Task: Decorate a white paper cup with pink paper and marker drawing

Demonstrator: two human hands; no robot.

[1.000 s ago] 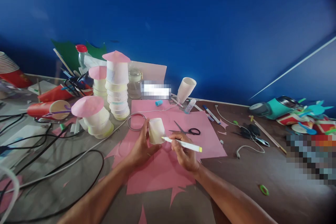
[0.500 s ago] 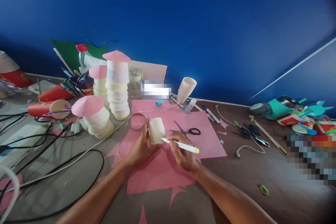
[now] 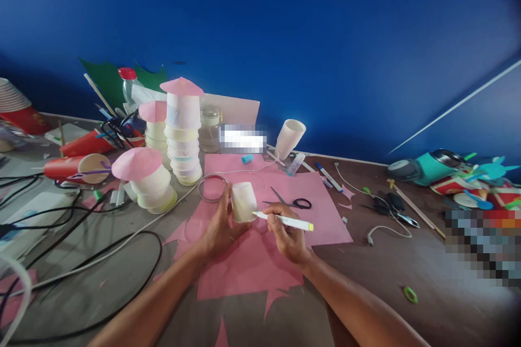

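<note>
A white paper cup (image 3: 243, 200) is gripped in my left hand (image 3: 221, 230), with the thumb beneath it and the fingers along its left side. Pale yellow marks show faintly on its wall. My right hand (image 3: 287, 233) pinches a white marker (image 3: 291, 220) with a yellow end. The marker's tip is at the cup's lower right side. Under both hands lies pink paper (image 3: 252, 276). Black-handled scissors (image 3: 291, 202) lie partly open on that paper, just beyond my right hand. A blue cap (image 3: 247, 159) rests farther back.
To the left stand stacked-cup towers (image 3: 183, 135) with pink paper cone roofs. Cables (image 3: 134, 227) loop over the left side of the table. A stack of white cups (image 3: 290, 138) leans near the wall. At the right are a teal bottle (image 3: 435, 165) and a corded black item (image 3: 388, 203).
The marker in my right hand has shifted slightly right, its tip moving toward the cup's right edge. My left hand keeps the cup in nearly the same place.
</note>
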